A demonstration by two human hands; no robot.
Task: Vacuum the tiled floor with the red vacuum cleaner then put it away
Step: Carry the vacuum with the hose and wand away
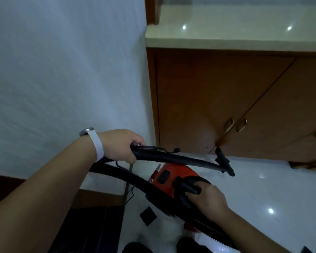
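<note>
A: Which step is this, would you say?

B: Carrying, I think, not sweeping. The right hand (206, 198) is wrapped around the black carry handle on top of the red vacuum cleaner (169, 178), fingers curled shut under the bar. The body looks lifted off the tiled floor (263, 189), though the picture is too blurred to be sure

A: And the other hand?

B: The left hand (119, 146), with a white-strapped watch (91, 137) on the wrist, is closed around the upper end of the black wand (181, 159). The wand lies nearly level above the red body, its nozzle end pointing toward the foot of the wooden cabinet (226, 99)

A: So where is the machine?

B: Near the corner where the white wall (62, 70) meets the cabinet's left edge, above the floor just in front of it. The ribbed hose (135, 179) loops from the wand back under the left forearm

A: What does the next move call for?

B: Probably a spot to set it down, or a cabinet door opened. Both hands are full, so one must let go first, and the hose and the thin cord by the wall could snag
</note>
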